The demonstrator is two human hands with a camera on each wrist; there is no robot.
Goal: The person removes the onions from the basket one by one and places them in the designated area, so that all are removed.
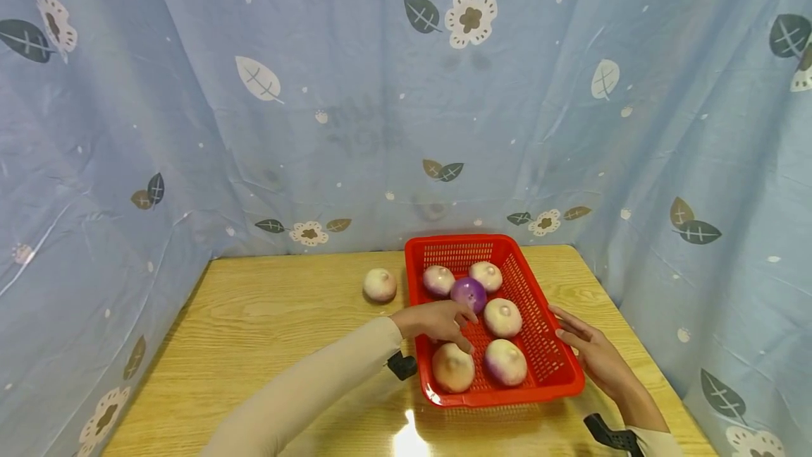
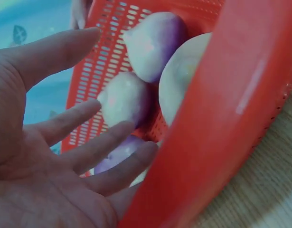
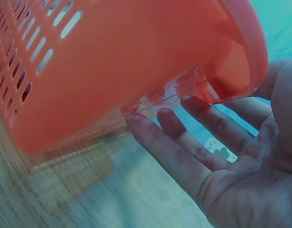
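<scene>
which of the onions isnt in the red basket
The pale onion lying alone on the wooden table, just left of the red basket; the other six sit inside it.

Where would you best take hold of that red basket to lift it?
Probably by the rolled rim of the red basket on its two long sides, one hand each: left hand over the left rim, right hand beside the right wall. The rim overhangs, giving fingers purchase.

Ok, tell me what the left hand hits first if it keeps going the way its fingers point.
Probably the purple onion: the left hand reaches over the red basket rim, fingers aimed toward it. Depth is unclear; a pale onion lies close beside.
</scene>
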